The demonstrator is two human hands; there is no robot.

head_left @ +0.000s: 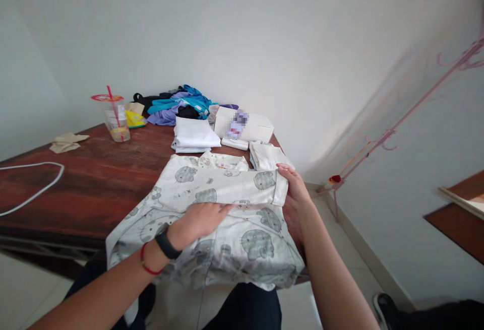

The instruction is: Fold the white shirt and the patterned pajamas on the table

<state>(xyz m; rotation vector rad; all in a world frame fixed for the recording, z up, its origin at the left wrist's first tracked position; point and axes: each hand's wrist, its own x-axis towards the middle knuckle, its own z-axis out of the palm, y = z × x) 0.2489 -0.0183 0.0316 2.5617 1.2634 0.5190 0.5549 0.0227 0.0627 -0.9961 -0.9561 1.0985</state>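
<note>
Left forearm [102, 289] closest to us, and the left hand [198, 221] lies flat, gripping nothing visible, on the printed garment [257, 244]; the right hand [297, 184] pinches its folded strip [230, 186], which runs leftward from those fingers, just beyond the left ones.

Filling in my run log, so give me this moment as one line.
left hand: palm down on shirt | right hand: touching shirt's right edge | shirt: overhanging table

Both forearms [109, 287] are stretched forward. The left hand [200, 223] is held flattened, back upward, fingers [222, 211] pointed rightward; the right hand [297, 184] is set farther forward, curled in a pinch.
</note>
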